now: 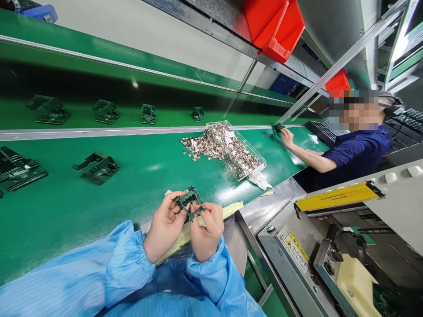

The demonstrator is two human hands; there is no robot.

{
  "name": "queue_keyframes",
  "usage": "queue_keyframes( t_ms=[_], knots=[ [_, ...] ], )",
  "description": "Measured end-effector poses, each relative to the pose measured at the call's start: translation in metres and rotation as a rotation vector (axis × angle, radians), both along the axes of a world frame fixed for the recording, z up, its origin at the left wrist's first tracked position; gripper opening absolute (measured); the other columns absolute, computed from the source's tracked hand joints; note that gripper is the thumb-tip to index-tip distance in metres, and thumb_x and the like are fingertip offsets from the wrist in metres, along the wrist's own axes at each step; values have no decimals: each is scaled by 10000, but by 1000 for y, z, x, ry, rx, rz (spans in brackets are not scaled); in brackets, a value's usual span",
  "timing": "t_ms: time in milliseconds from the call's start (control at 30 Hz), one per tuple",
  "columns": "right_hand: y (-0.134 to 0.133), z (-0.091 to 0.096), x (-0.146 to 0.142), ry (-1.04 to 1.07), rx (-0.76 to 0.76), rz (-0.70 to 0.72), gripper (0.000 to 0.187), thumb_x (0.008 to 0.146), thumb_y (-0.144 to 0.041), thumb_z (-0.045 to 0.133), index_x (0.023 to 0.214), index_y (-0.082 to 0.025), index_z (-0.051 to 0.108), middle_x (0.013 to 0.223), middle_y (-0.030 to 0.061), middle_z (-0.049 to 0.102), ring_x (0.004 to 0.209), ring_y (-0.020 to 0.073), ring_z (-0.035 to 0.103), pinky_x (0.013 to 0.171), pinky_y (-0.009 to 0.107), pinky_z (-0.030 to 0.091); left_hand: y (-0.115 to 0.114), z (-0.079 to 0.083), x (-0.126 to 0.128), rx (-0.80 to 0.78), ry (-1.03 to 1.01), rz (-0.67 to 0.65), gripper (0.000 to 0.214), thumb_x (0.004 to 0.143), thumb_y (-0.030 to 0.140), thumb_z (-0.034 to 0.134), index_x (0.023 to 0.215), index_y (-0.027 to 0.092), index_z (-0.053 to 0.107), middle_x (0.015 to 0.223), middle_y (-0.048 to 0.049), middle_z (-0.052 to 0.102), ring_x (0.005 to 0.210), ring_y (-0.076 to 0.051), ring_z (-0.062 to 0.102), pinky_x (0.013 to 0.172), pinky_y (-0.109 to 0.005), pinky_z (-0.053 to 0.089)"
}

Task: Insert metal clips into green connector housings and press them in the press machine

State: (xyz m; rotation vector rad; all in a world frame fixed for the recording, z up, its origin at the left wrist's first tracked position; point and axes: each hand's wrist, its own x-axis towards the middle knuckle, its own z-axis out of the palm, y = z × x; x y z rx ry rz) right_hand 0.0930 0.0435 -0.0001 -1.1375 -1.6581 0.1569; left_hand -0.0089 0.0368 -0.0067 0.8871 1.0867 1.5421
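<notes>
Hands both on one part: our left hand [164, 226] and right hand [206, 229] pinch a small dark green moulded plastic frame [190, 203] between fingertips, fingers curled closed around its edges. We hold it just above the near edge of the green surface [142, 185], at 6 o'clock in view. Pale yellow strip [231, 209] lies on the surface right under our hands. Clear plastic tray of small silvery metal clips [236, 152] sits at 1 o'clock from the frame, some clips spilled on the surface at its far end. Larger dark green plastic housing [97, 167] lies at 10 o'clock, more of them lined along the far lane. Co-worker in a dark blue shirt [357, 154] at 2 o'clock, one hand touching another part. Grey machine with a yellow bar [337, 198] at 3 o'clock. Red bins [274, 26] overhead at 12 o'clock.
</notes>
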Motion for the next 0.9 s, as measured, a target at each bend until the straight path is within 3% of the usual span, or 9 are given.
queue_keyframes(
  t_ms=[167,333,567,900],
  knots=[
    [-6,-10,7,-114,69,-10,192,838,-82,557,912,-204,686,869,75,559,802,211,512,632,328,445,0,1,2,-11,-10,-15,360,740,185,655,1072,195,515,960,-48,670,898,-154,682,788,-237,544],
    [-16,-15,13,-286,85,-14,296,867,-125,561,1139,-208,644,1021,123,561,910,260,512,749,414,467,0,1,2,-17,-25,-29,361,768,200,655,1095,201,501,963,-42,672,882,-143,685,784,-233,552],
    [-22,-11,15,-361,98,-73,315,911,-169,494,1200,-204,615,1056,139,542,928,274,503,757,430,446,-5,2,4,-5,13,-51,372,762,247,680,1094,199,520,939,-47,667,862,-160,686,797,-264,564],
    [-27,-4,18,-366,-42,-165,313,948,-227,438,1201,-187,620,1127,169,535,999,298,493,772,452,422,-9,3,11,-30,51,-81,433,714,275,711,1093,189,520,976,-70,661,925,-191,680,842,-304,550]
  ],
)
